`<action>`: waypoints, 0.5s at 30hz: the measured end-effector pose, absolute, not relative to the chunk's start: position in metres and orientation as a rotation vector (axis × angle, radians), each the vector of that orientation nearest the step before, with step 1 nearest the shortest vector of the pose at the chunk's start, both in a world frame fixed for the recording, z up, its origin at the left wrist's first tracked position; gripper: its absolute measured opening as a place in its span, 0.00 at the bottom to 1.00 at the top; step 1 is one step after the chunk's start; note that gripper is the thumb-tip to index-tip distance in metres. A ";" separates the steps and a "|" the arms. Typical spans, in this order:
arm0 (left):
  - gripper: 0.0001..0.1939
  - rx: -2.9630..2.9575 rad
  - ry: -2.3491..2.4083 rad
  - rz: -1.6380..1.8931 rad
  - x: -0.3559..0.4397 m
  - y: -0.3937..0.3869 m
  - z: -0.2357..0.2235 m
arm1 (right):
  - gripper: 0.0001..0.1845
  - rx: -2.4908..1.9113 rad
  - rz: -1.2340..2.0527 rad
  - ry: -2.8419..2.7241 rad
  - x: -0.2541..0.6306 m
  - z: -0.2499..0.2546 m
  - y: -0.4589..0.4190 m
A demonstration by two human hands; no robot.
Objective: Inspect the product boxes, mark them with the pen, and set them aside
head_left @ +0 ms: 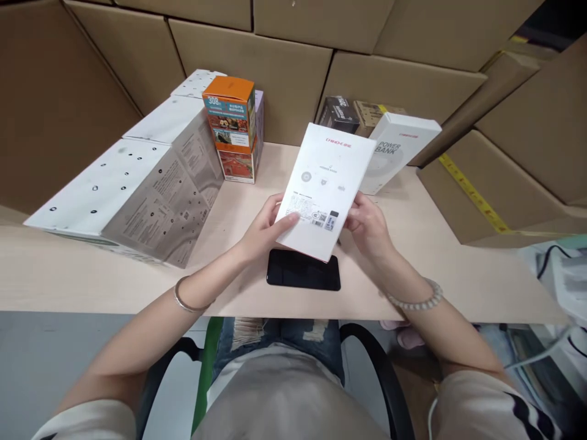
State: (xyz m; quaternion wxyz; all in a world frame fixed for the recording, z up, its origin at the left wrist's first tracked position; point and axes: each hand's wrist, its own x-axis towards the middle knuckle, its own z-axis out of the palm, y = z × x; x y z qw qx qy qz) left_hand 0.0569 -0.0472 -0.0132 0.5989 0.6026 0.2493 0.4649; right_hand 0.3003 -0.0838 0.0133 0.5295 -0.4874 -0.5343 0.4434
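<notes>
A flat white box (316,183) with a red logo, small icons and a printed label is held up above the table, tilted. My left hand (268,223) grips its lower left edge, thumb across the face. My right hand (367,223) holds the lower right edge, its fingers partly hidden behind the box. Below it on the table lies a black smartphone (303,269), screen dark. Just behind and to the right stands a white power bank box (398,150), partly covered by the box in my hands.
Large white dotted boxes (105,183) line the table's left side. Beside them are stacked an orange box (232,113) and others. A small black box (339,114) stands at the back. Brown cartons (257,79) wall the rear; another carton (504,189) with yellow tape sits right.
</notes>
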 end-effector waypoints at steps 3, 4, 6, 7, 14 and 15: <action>0.30 1.436 0.554 1.042 0.061 -0.051 -0.016 | 0.33 -1.129 1.009 -1.237 0.292 0.004 -0.092; 0.30 1.451 0.555 1.047 0.061 -0.052 -0.017 | 0.34 -1.105 1.022 -1.226 0.289 0.002 -0.093; 0.30 1.480 0.562 1.075 0.061 -0.052 -0.018 | 0.34 -1.072 1.081 -1.216 0.286 0.000 -0.095; 0.30 1.494 0.562 1.087 0.060 -0.051 -0.019 | 0.34 -1.066 1.109 -1.223 0.285 0.000 -0.095; 0.38 1.564 0.655 1.199 0.057 -0.034 -0.031 | 0.36 -1.059 0.798 -1.409 0.299 -0.016 -0.087; 0.39 1.505 0.680 1.223 0.055 -0.031 -0.031 | 0.33 -1.059 0.682 -1.463 0.302 -0.017 -0.086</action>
